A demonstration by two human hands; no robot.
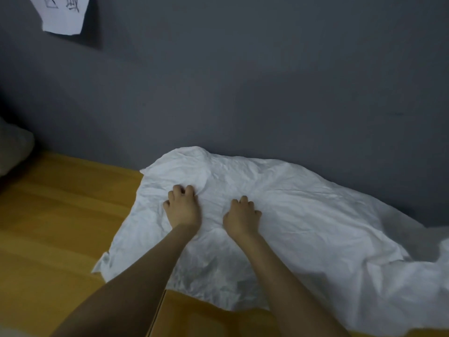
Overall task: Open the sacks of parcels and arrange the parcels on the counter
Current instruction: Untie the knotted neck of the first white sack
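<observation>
A large crumpled white sack (pixel 303 215) lies flat on the yellow wooden counter (pixel 53 222), its far edge against the grey wall. Both my hands are on top of its left half. My left hand (pixel 182 207) has its fingers curled into the fabric, bunching a fold under the fingertips. My right hand (pixel 241 218) sits a little to the right, fingers likewise curled and gripping the cloth. No parcel shows; whatever the sack holds is hidden.
A grey wall (pixel 267 81) rises right behind the sack. A white paper sheet (pixel 64 14) with dark writing hangs on it at the upper left. A pale bundle (pixel 13 147) sits at the counter's far left edge. A seam in the counter (pixel 158 312) runs near my left forearm.
</observation>
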